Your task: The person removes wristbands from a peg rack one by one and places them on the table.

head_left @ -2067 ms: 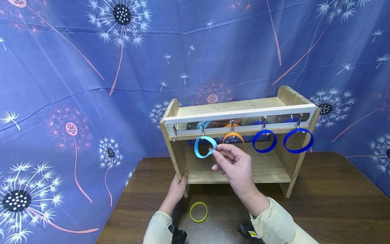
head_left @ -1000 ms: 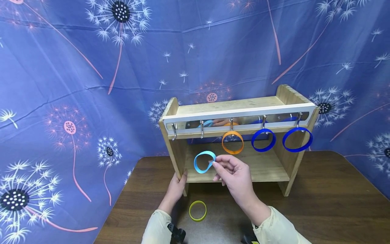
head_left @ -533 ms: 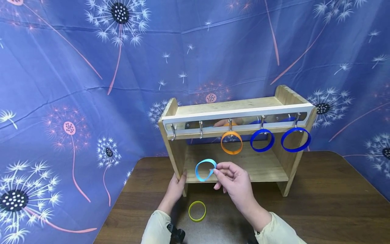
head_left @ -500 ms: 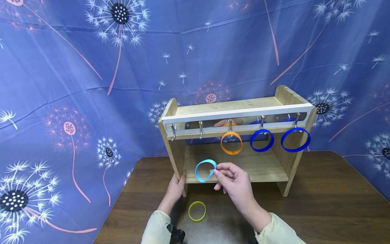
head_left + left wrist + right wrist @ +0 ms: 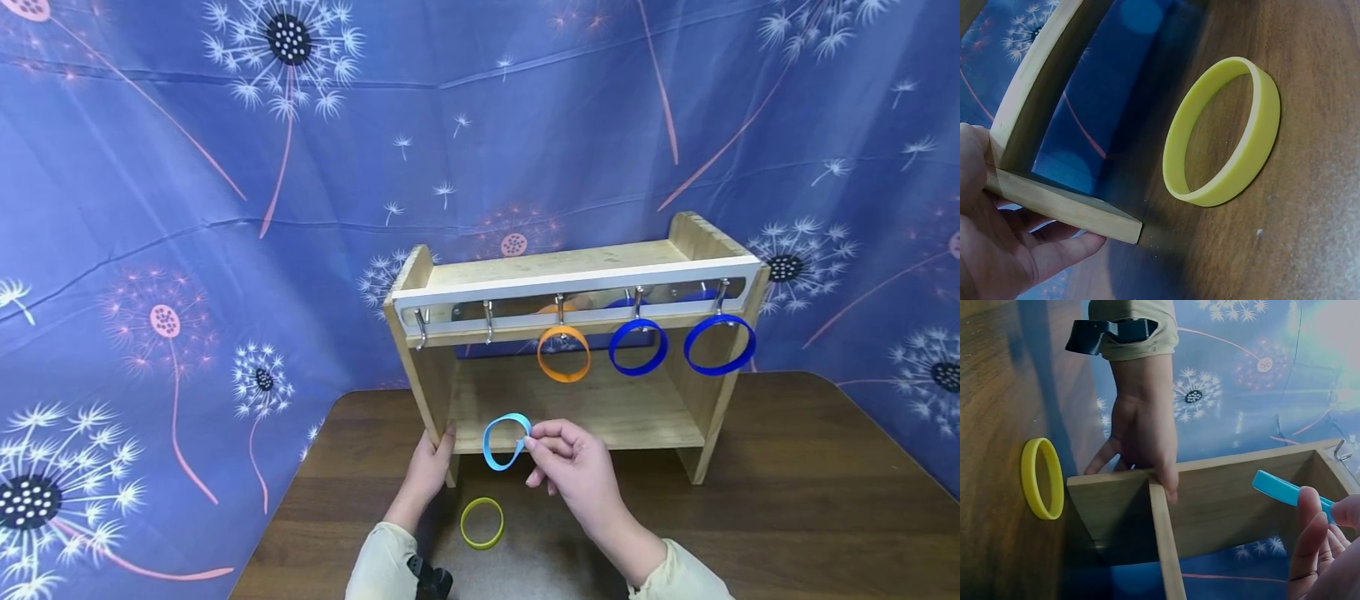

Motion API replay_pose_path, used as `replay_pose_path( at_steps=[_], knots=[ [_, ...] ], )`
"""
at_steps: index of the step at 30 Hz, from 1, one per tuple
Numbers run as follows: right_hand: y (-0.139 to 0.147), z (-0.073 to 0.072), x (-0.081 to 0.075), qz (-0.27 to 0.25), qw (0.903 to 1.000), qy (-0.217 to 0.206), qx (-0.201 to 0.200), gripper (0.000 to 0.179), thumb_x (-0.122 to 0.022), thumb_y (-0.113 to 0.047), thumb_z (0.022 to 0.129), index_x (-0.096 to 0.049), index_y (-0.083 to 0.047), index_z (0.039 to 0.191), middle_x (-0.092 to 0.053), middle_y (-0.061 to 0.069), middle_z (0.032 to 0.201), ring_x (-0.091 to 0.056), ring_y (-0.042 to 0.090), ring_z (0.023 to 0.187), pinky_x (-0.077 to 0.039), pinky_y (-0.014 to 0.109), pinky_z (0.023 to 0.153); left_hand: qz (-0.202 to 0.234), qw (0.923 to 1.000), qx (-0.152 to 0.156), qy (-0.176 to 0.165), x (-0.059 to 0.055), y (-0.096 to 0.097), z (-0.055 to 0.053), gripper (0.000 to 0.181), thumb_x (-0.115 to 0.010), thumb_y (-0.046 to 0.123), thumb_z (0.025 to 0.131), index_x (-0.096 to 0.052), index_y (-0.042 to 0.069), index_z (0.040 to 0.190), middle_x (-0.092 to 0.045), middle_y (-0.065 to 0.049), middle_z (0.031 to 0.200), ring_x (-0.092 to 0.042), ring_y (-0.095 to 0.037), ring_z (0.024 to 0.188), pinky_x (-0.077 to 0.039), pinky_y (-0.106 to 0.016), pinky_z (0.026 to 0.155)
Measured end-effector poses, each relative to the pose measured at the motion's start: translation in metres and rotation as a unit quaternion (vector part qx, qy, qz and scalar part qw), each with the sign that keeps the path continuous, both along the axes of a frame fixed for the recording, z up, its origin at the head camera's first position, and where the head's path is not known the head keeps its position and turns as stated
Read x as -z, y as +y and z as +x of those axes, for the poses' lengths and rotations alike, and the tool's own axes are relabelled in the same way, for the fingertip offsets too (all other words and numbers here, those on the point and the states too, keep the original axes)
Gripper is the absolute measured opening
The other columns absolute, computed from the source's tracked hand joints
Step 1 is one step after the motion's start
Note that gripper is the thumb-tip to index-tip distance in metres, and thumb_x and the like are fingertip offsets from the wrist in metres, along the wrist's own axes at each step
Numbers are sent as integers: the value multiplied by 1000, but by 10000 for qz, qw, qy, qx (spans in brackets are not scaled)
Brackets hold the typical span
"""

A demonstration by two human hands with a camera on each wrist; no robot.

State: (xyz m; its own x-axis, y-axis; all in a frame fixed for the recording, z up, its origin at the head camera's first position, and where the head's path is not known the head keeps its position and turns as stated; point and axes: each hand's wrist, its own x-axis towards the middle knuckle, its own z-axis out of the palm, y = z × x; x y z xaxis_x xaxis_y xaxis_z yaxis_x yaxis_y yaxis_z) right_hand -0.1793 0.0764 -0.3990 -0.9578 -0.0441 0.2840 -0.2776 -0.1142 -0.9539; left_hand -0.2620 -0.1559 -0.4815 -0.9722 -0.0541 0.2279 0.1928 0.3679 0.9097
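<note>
Between thumb and fingertips my right hand pinches a light blue silicone wristband, held in front of the shelf's lower board. My left hand grips the lower left side of the wooden shelf, thumb on the near edge and fingers behind it, as the left wrist view also shows. A yellow wristband lies on the table just in front of that hand. From hooks on the shelf's white front rail hang an orange wristband and two dark blue wristbands.
The two leftmost metal hooks on the rail carry no band. A brown wooden table bears the shelf, and a blue dandelion-print cloth hangs right behind. The left wrist wears a black camera.
My right hand has drawn the light blue wristband off the second hook from the left and brought it down toward me. The left hand has kept its grip on the shelf.
</note>
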Motion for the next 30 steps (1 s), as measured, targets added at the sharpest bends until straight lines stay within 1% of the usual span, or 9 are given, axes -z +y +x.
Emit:
replay_pose_path(
  at_steps=[2,9,13,16,21,25,30],
  knots=[
    [0,0,3,-4,9999,-104,11,19,-69,-7,90,-62,7,100,-72,2,77,-64,17,53,-46,23,46,0,10000,0,1,1,0,-1,40,-50,28,103,-49,-2,131,-57,-25,127,-49,-37,122,-36,-53,104],
    [3,0,12,82,9996,-257,106,15,-69,-4,89,-63,6,98,-72,4,77,-64,18,52,-47,26,45,44,10000,-46,-49,3,-1,-1,40,-50,27,103,-50,-1,131,-56,-26,130,-48,-38,125,-34,-54,106],
    [5,-1,19,104,9991,-375,148,14,-69,-3,89,-63,6,98,-72,5,77,-64,18,51,-46,25,44,20,10000,-46,-53,3,-1,-1,40,-50,25,103,-48,-1,134,-54,-26,132,-47,-39,126,-34,-54,106],
    [7,-2,25,80,9988,-465,142,14,-69,-2,89,-63,7,98,-72,7,79,-64,18,51,-45,23,44,1,10000,-57,-41,3,-1,-1,39,-50,24,103,-49,-1,132,-55,-26,131,-47,-39,126,-34,-54,106],
    [11,-4,34,44,9982,-593,125,15,-68,-1,89,-62,8,99,-72,15,82,-64,18,51,-44,21,43,-36,10000,-49,56,4,-1,-1,39,-49,25,103,-50,-2,130,-57,-26,128,-48,-40,125,-36,-55,105],
    [14,-5,39,40,9970,-762,148,16,-68,-2,89,-62,9,99,-72,15,83,-64,17,51,-44,20,44,-102,9999,-56,112,3,0,-2,38,-49,25,103,-51,-3,128,-58,-26,125,-50,-40,122,-37,-55,103],
    [16,-4,44,27,9962,-860,164,18,-68,-2,89,-61,10,100,-72,17,84,-64,18,51,-44,20,43,-52,9999,-100,-18,2,1,-2,37,-50,25,103,-51,-2,129,-58,-25,126,-49,-38,123,-36,-54,104]
  ],
)
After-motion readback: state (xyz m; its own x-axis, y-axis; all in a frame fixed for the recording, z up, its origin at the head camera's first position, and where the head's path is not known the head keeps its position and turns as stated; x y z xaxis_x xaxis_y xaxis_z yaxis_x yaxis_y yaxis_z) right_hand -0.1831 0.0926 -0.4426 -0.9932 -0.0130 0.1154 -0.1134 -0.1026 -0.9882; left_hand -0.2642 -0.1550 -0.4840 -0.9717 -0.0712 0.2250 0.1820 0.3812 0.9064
